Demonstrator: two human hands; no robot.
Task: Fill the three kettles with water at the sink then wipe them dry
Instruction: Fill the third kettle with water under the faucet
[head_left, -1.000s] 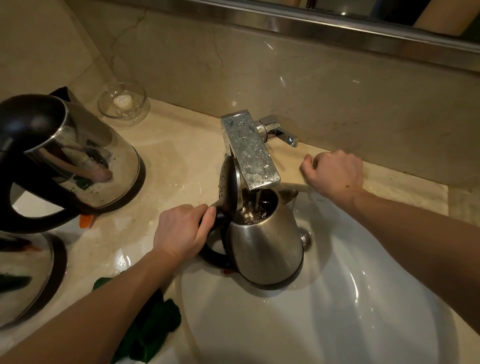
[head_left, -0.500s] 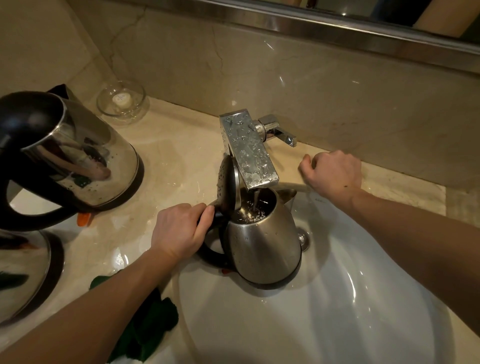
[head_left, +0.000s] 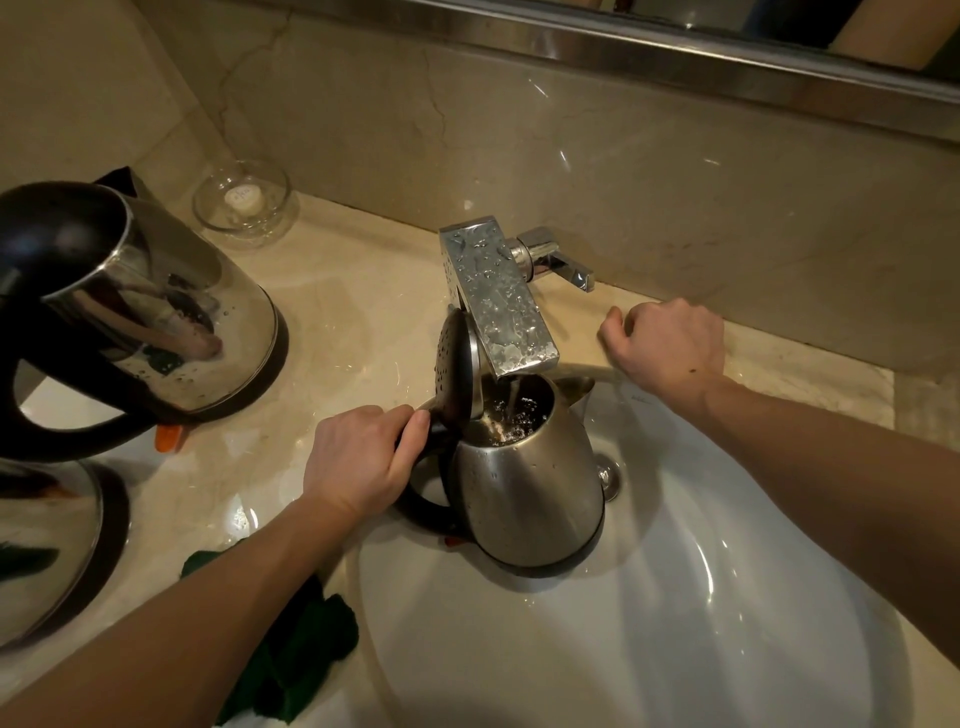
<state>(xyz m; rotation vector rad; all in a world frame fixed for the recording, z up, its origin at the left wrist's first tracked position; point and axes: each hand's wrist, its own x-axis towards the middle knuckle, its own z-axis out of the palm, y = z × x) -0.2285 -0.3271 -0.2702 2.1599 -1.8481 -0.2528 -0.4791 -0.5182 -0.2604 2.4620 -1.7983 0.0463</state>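
Note:
A steel kettle (head_left: 524, 488) stands in the white sink (head_left: 701, 623) under the square chrome tap (head_left: 493, 296), its lid (head_left: 454, 364) flipped up. Water streams from the spout into its mouth. My left hand (head_left: 358, 457) grips its black handle. My right hand (head_left: 670, 345) rests as a loose fist on the counter behind the basin, just below the tap lever (head_left: 558, 260). A second steel kettle (head_left: 140, 306) stands on the counter at the left. A third kettle (head_left: 47, 545) shows partly at the lower left edge.
A green cloth (head_left: 291, 654) lies on the marble counter (head_left: 337, 291) under my left forearm. A small glass dish (head_left: 241, 200) sits in the back corner. The wall and a mirror frame run along the back. The sink drain (head_left: 608, 475) shows beside the kettle.
Almost nothing has moved. Water keeps running into the kettle; both hands hold their places, and the view has shifted slightly.

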